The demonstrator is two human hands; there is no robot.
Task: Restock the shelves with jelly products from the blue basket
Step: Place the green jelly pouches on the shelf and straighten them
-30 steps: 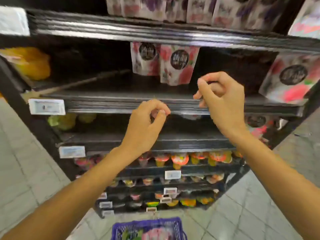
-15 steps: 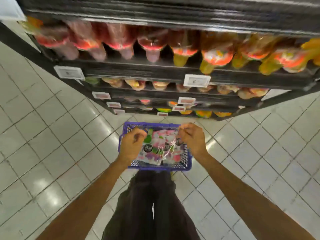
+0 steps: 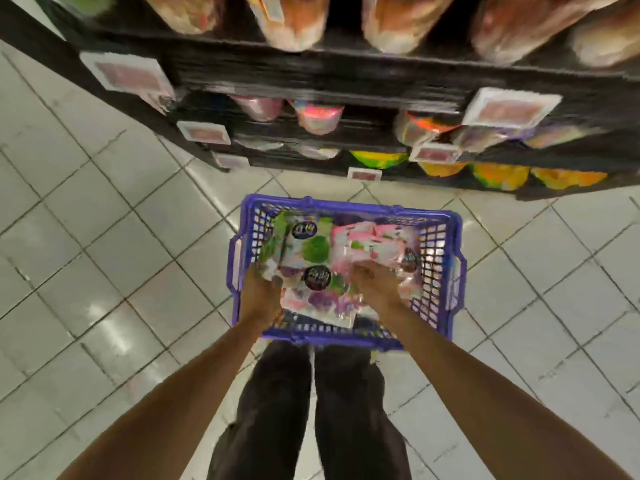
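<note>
A blue basket (image 3: 446,271) stands on the tiled floor in front of my feet, filled with several jelly pouches. Both hands are down inside it. My left hand (image 3: 260,292) grips the left edge of a purple-and-white jelly pouch (image 3: 320,292) with a round black label. My right hand (image 3: 375,284) holds the same pouch's right side, fingers curled over it. A green pouch (image 3: 308,244) and a pink pouch (image 3: 367,242) lie further back in the basket. The image is blurred by motion.
Black shelves (image 3: 346,77) rise just beyond the basket, stocked with jelly cups (image 3: 318,116) and bags, with white price tags (image 3: 128,76) on their edges. Pale floor tiles (image 3: 104,271) spread left and right. My dark trouser legs (image 3: 311,410) are below the basket.
One second ago both hands were up at the pouch shelf. My view then dropped, and both hands went down into the basket and took hold of a pouch.
</note>
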